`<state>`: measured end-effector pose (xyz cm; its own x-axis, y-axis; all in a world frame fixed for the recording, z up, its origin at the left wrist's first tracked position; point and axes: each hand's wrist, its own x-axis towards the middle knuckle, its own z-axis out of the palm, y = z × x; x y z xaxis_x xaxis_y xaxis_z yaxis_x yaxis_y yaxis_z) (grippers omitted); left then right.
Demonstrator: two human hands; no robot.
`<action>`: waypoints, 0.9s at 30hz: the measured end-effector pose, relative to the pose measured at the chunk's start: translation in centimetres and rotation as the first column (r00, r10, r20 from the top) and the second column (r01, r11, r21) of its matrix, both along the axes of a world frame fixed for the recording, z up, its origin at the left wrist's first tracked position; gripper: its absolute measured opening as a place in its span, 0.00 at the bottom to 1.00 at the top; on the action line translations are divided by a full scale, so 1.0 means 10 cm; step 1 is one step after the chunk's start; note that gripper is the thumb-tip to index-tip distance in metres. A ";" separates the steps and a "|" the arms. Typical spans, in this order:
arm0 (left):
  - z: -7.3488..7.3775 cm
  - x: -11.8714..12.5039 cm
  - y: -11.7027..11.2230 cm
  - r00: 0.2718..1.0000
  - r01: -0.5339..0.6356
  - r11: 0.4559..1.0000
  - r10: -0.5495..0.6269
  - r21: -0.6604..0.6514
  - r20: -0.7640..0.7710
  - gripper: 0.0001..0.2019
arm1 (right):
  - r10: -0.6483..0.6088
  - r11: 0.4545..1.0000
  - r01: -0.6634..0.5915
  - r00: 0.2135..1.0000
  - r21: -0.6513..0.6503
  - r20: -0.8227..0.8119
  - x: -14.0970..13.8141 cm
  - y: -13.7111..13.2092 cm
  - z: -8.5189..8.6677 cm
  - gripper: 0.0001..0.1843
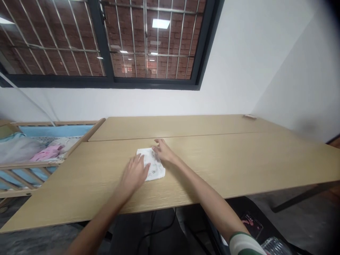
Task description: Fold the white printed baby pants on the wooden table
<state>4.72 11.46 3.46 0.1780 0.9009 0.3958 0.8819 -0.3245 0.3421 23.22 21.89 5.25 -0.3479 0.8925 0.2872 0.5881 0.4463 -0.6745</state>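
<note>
White cloth | on table | between left grip, right grip

One left hand and one right hand of mine, one white cloth, one wooden crib, one pink cloth, one window

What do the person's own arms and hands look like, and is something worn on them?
The left hand and the right hand wear no gloves, and I see no rings or watch. The left arm is bare as far as it shows. The right arm is bare up to a sleeve, pale with green bands.
</note>
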 end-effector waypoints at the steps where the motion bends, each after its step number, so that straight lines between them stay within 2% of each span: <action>1: -0.09 0.06 -0.18 0.998 -0.007 0.999 0.009 0.041 -0.068 0.27 | 0.055 0.998 -0.055 0.998 0.023 0.009 -0.03 -0.10 0.07 0.29; 3: -0.26 0.16 -0.50 0.986 -0.035 0.995 0.050 0.098 -0.162 0.30 | 0.230 0.972 -0.232 0.972 0.030 0.053 -0.14 -0.33 0.21 0.33; 6: -0.45 0.24 -0.78 0.971 -0.040 0.992 0.067 0.120 -0.227 0.28 | 0.527 0.850 -0.525 0.841 -0.047 0.123 -0.34 -0.73 0.33 0.34; 9: -0.51 0.22 -0.90 0.970 -0.025 0.995 0.047 0.098 -0.238 0.23 | 0.692 0.722 -0.675 0.702 -0.152 0.169 -0.46 -1.03 0.27 0.32; 11: -0.52 0.17 -0.95 0.972 -0.025 0.995 0.047 0.098 -0.229 0.22 | 0.725 0.688 -0.695 0.662 -0.207 0.189 -0.48 -1.11 0.15 0.32; 14: -0.53 0.13 -1.00 0.975 -0.032 0.990 0.062 0.141 -0.215 0.21 | 0.690 0.724 -0.647 0.679 -0.239 0.252 -0.44 -1.02 -0.03 0.31; 17: -0.55 0.13 -1.02 0.975 -0.034 0.984 0.072 0.177 -0.211 0.24 | 0.614 0.786 -0.583 0.703 -0.204 0.358 -0.38 -0.74 -0.14 0.33; 22: -0.60 0.14 -0.99 0.975 -0.037 0.981 0.078 0.191 -0.208 0.26 | 0.463 0.871 -0.480 0.732 -0.105 0.500 -0.32 -0.19 -0.19 0.35; 24: -0.62 0.14 -0.99 0.979 -0.044 0.982 0.079 0.186 -0.188 0.26 | 0.410 0.891 -0.452 0.745 -0.054 0.526 -0.31 -0.07 -0.20 0.34; 27: -0.63 0.15 -0.97 0.981 -0.047 0.981 0.081 0.188 -0.178 0.27 | 0.374 0.892 -0.453 0.743 0.005 0.555 -0.33 -0.02 -0.23 0.34</action>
